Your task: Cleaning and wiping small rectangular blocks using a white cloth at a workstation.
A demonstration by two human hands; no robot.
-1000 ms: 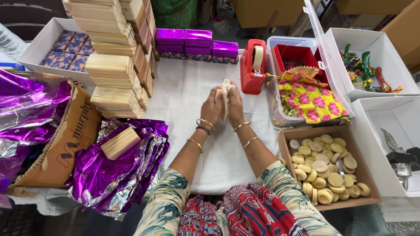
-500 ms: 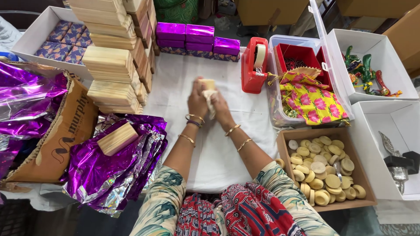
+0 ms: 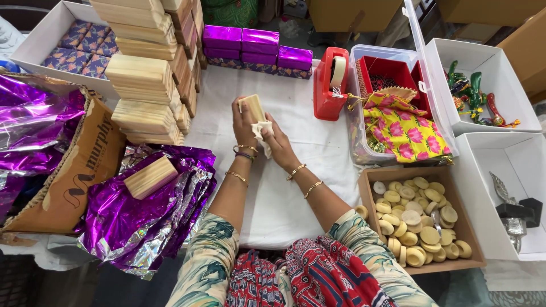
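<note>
My left hand (image 3: 243,126) grips a small pale wooden block (image 3: 252,107) upright over the white cloth-covered table (image 3: 307,136). My right hand (image 3: 277,142) presses a white cloth (image 3: 263,131) against the lower side of the block. Both wrists wear gold bangles. A loose wooden block (image 3: 150,177) lies on crumpled purple foil (image 3: 165,210) to my left.
Stacks of wooden blocks (image 3: 145,85) stand at the left, purple wrapped boxes (image 3: 256,45) at the back. A red tape dispenser (image 3: 331,85), a clear bin with floral cloth (image 3: 401,128) and a cardboard tray of round wooden discs (image 3: 418,219) sit on the right, beside white boxes (image 3: 506,187).
Both hands have shifted left and a little toward me with the block. The block now stands more upright, with the cloth lower against it.
</note>
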